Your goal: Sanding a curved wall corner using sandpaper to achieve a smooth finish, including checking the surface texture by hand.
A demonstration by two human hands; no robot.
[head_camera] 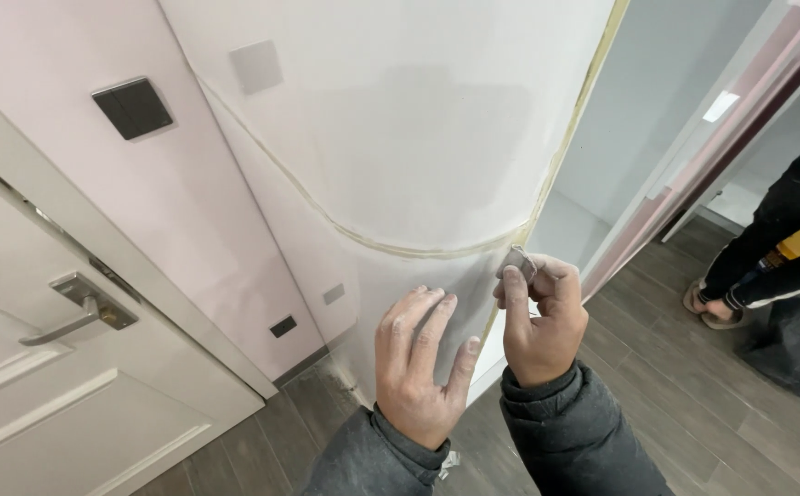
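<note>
Head view: the left hand lies open, fingers flat on the white wall. The right hand pinches a small grey sanding block against the wall's taped corner edge, just beside the left hand.

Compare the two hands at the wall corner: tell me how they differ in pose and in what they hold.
The left hand lies open, fingers spread flat against the white wall; the right hand is closed in a pinch. The left hand holds nothing; the right hand grips a small grey sanding pad at the wall's corner edge. The left hand sits lower, the right hand higher. Both are dusted white and wear dark grey sleeves.
</note>
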